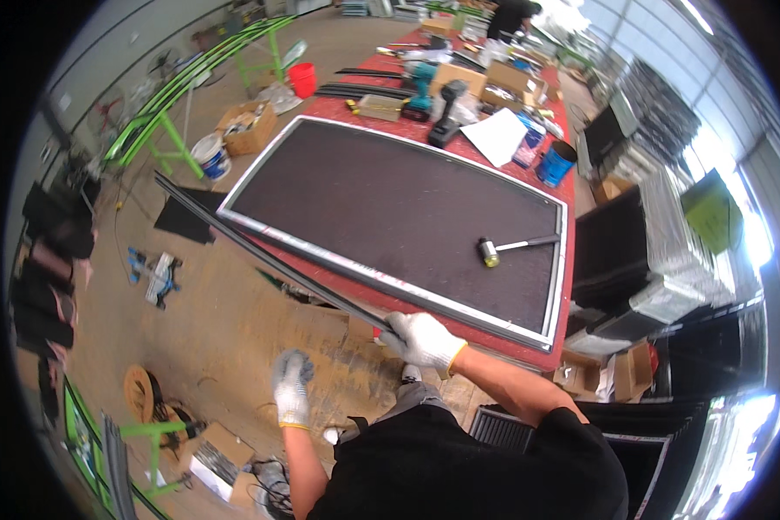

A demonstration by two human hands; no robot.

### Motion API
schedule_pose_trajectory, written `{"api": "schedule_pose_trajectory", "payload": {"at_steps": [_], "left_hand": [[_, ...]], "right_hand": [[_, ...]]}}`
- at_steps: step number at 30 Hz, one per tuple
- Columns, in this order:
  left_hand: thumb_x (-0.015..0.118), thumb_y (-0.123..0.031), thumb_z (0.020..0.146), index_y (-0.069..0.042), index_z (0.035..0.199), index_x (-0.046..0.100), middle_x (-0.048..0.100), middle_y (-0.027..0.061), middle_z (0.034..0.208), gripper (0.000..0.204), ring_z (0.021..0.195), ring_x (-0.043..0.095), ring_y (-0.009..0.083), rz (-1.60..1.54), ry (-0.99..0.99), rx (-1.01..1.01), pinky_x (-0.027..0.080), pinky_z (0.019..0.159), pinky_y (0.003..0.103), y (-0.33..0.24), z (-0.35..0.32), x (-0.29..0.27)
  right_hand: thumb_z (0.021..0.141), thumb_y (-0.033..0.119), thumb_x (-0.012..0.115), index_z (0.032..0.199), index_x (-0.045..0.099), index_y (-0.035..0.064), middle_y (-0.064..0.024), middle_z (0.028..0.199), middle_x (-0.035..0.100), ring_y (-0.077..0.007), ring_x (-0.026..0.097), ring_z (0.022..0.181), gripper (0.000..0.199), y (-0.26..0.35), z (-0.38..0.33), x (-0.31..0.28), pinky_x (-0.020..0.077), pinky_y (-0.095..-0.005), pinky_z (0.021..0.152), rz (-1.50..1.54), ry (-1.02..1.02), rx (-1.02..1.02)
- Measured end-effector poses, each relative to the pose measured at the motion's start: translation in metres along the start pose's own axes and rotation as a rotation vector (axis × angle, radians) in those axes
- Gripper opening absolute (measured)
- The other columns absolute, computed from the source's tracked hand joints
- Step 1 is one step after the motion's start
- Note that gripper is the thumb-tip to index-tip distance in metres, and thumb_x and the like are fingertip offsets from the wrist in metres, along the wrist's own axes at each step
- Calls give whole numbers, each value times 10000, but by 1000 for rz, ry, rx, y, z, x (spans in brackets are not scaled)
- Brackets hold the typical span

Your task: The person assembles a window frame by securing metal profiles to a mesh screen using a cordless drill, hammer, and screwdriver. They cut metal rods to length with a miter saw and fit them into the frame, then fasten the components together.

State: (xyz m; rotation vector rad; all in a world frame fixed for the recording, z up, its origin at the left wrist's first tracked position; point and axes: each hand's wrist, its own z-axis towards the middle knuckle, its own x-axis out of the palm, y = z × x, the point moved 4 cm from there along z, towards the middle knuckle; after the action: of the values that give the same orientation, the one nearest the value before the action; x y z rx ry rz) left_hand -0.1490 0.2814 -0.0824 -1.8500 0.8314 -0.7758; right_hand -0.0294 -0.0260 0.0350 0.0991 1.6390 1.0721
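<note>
My right hand (423, 340), in a white knit glove, is closed around the near end of a long dark strip (277, 276). The strip slants away to the far left, along the near edge of a red-topped table (533, 354). My gloved left hand (292, 386) hangs over the floor, apart from the strip; its fingers are smeared, and I cannot tell whether they are curled. On the table lies a large dark panel (381, 204) within a silvery frame (338, 253). A mallet (491, 251) with a black and yellowish head rests on the panel near its right end.
Beyond the panel are cordless drills (445, 117), cardboard boxes (513, 82), a white sheet (497, 136) and a blue can (556, 163). Stacked panels (659, 234) stand right of the table. At left are a green rack (169, 139), a white bucket (211, 156) and a blue-grey floor tool (158, 277).
</note>
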Motion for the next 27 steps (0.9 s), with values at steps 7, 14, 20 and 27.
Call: {"api": "schedule_pose_trajectory", "payload": {"at_steps": [7,14,20,27], "left_hand": [[721,-214,1096,-8,1359,708,756,63,1110,334,921,706,158,418,279,-15,585,824,314,-17,18,133],[726,-209,1087,24,1325,729,773,93,1148,333,973,718,162,639,434,120,582,906,323,-35,48,217],[745,-229,1050,23,1284,754,812,163,1149,344,1051,766,261,827,456,465,589,986,380,-74,67,271],[738,-410,1079,21,1451,659,783,191,1280,575,1124,755,328,331,357,-157,599,1020,488,-73,146,330]], "right_hand": [[1091,353,653,1097,673,-13,-302,880,751,-519,743,882,367,-131,9,-93,578,-603,825,-167,-33,89],[1073,325,653,1091,712,-3,-281,942,793,-513,774,960,333,-224,21,-165,612,-595,868,-398,55,234],[1026,174,585,1101,738,50,-239,937,790,-434,797,911,210,-253,28,-211,613,-571,807,-714,-184,147],[1026,289,683,1055,713,70,-213,882,775,-436,778,865,223,-183,-5,-209,611,-557,775,-457,-237,224]]}}
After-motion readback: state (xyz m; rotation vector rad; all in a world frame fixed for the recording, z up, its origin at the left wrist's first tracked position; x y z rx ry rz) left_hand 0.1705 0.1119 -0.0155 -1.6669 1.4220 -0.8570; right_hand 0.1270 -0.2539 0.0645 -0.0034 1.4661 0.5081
